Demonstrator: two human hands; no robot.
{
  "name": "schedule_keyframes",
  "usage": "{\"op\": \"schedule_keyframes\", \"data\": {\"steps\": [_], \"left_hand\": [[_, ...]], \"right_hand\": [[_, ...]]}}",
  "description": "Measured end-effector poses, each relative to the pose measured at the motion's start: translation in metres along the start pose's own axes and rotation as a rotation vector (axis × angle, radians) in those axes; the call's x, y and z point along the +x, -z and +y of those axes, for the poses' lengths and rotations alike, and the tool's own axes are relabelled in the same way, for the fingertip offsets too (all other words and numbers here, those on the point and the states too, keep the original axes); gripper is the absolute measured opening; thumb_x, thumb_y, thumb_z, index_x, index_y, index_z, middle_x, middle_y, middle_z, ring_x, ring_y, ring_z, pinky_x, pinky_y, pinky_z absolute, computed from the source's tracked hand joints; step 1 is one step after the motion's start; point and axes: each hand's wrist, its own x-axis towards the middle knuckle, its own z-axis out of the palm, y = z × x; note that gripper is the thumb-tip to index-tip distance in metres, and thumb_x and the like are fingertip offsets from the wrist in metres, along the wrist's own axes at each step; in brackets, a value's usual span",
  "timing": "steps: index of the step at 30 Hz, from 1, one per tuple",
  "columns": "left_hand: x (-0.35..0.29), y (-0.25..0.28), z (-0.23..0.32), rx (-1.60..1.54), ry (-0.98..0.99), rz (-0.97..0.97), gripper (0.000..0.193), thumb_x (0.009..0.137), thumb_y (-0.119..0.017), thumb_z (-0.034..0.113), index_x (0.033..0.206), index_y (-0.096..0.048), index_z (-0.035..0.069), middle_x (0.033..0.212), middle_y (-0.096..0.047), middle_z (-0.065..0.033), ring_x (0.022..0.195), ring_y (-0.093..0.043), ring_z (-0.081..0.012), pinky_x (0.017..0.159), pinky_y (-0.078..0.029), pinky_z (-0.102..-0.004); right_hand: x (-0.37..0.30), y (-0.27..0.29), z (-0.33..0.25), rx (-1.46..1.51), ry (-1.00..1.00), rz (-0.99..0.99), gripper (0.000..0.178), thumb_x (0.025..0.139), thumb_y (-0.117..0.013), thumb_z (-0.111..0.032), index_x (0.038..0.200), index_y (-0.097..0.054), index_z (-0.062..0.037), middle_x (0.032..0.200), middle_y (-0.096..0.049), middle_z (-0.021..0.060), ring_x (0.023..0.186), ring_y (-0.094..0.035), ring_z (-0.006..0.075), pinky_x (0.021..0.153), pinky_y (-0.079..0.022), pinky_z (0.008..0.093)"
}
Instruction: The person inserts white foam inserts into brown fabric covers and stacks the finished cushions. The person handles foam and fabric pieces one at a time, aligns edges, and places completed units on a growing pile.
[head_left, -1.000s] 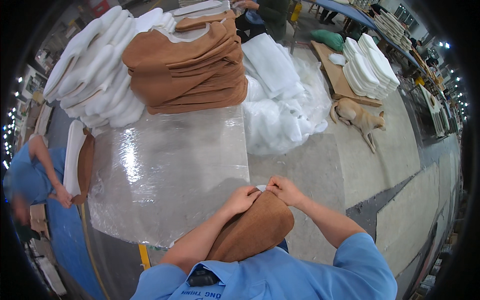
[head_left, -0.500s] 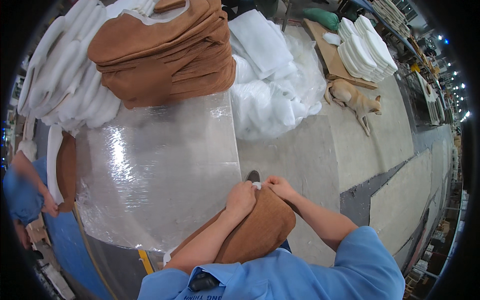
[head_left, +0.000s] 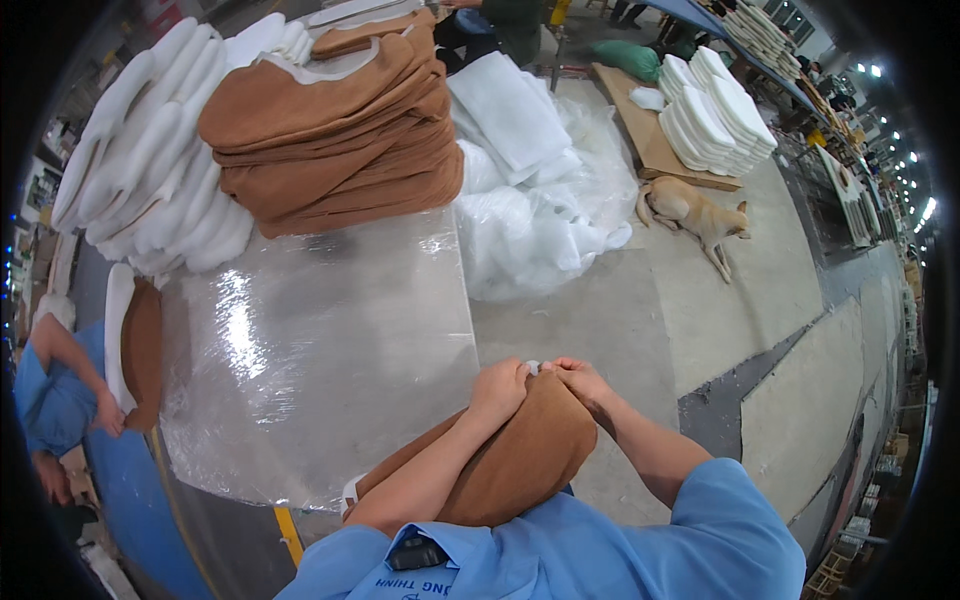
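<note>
Your left hand (head_left: pixel 498 390) and right hand (head_left: pixel 580 385) meet in front of you, fingers closed on the far end of a brown fabric piece (head_left: pixel 530 450), with a small white bit (head_left: pixel 535 368) showing between the fingertips. The piece slants back from your hands to the front of your blue shirt (head_left: pixel 590 545), partly behind your left forearm.

Just beyond your left arm is a plastic-covered table (head_left: pixel 350 350). At its far end sits a stack of brown pieces (head_left: pixel 340 150), with a pile of white pads (head_left: pixel 150 150) against its left side. Right of the table lies a heap of clear plastic and white sheets (head_left: pixel 550 230); farther right, a tan dog (head_left: pixel 695 213) lies on the floor. At far left, a co-worker's hand (head_left: pixel 108 412) holds a brown-and-white piece (head_left: pixel 140 350).
</note>
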Motion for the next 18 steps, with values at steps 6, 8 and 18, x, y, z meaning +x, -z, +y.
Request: {"op": "schedule_keyframes", "data": {"steps": [6,8,18], "left_hand": [[0.009,0.001,-0.013,-0.204,0.035,-0.322,0.041,0.105,-0.058,0.036,0.099,-0.072,-0.001,0.101,-0.072,-0.0273,0.096,-0.07,-0.044,0.082,-0.053,-0.0489],[0.01,-0.001,-0.016,-0.281,0.097,-0.352,0.042,0.105,-0.058,0.038,0.101,-0.073,0.0,0.103,-0.073,-0.0267,0.098,-0.07,-0.0432,0.083,-0.054,-0.0475],[0.021,-0.02,-0.017,-0.097,0.203,-0.153,0.042,0.105,-0.057,0.039,0.096,-0.071,0.001,0.092,-0.071,-0.0264,0.088,-0.069,-0.0459,0.077,-0.051,-0.0522]], "right_hand": [[0.004,0.014,0.016,-0.211,0.186,0.059,0.015,0.104,-0.07,-0.018,0.099,-0.073,-0.0037,0.086,-0.071,0.0007,0.077,-0.063,0.0087,0.069,-0.052,0.0271],[0.01,0.015,0.025,-0.242,0.244,0.078,0.016,0.104,-0.07,-0.018,0.098,-0.073,-0.0035,0.085,-0.071,0.0004,0.076,-0.062,0.0081,0.069,-0.052,0.0273],[0.044,0.011,0.019,-0.283,-0.074,0.109,0.026,0.102,-0.072,-0.03,0.093,-0.071,-0.0059,0.084,-0.069,0.0,0.077,-0.06,0.009,0.067,-0.05,0.0304]]}}
